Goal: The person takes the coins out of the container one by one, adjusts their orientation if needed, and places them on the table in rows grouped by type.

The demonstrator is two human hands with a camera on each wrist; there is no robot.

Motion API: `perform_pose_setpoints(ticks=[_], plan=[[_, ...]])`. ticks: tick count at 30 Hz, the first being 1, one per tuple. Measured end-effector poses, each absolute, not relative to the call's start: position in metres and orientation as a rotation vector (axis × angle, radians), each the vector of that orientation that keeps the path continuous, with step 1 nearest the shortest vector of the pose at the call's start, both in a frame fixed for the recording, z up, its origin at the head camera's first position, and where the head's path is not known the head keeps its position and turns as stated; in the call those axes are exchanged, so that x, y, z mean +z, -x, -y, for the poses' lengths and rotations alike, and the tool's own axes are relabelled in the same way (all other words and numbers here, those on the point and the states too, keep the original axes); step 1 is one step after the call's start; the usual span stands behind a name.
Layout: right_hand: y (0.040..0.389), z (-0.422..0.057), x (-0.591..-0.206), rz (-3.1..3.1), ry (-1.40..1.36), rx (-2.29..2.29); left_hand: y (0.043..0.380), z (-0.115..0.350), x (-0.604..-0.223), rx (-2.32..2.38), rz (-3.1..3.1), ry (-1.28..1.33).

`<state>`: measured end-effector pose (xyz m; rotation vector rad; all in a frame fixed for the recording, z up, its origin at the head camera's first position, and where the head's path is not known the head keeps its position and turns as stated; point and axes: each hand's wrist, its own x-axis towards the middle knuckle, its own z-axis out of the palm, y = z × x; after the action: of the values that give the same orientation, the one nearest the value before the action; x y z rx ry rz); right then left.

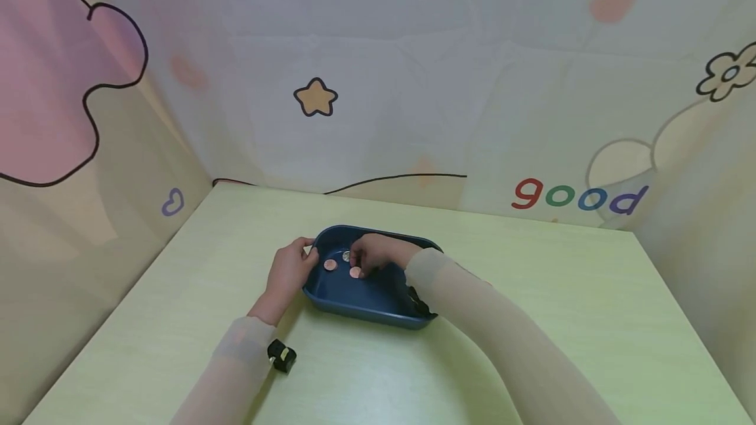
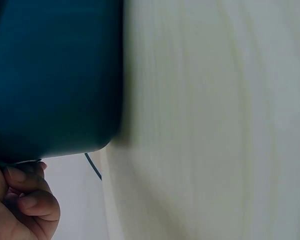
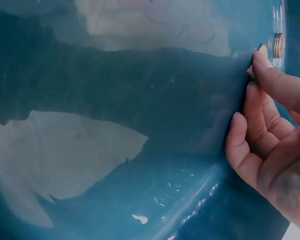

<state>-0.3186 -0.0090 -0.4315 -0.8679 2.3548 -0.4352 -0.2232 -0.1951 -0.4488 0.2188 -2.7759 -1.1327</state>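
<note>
A dark blue plastic tray (image 1: 366, 310) with rounded corners sits on the table. My left hand (image 1: 289, 274) grips the rim at its left end; the left wrist view shows the curled fingers (image 2: 37, 202) at the tray's edge (image 2: 65, 100). Inside the tray, my right hand (image 1: 378, 252) pinches at a copper coin (image 1: 355, 273) near the floor. Just left of it lie another copper coin (image 1: 330, 265) and a silver coin (image 1: 346, 256). From the right wrist, my right hand (image 3: 275, 125) has a fingertip against one coin (image 3: 263, 49), with a copper coin (image 3: 278, 45) just beyond.
The pale yellow-green table (image 1: 531, 320) extends around the tray. A printed cloth backdrop (image 1: 401, 103) stands behind and at both sides. A small black device (image 1: 281, 356) is on the left wrist. My right sleeve (image 1: 496, 313) covers part of the tray's right end.
</note>
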Motion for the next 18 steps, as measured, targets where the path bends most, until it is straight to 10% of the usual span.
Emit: perform_pose_setpoints(ticks=[18], plan=[[0.3202,0.0086,-0.4300,-2.328,0.847,-0.460,0.2214,0.1936,-0.4492,-1.141,2.765,-0.224]])
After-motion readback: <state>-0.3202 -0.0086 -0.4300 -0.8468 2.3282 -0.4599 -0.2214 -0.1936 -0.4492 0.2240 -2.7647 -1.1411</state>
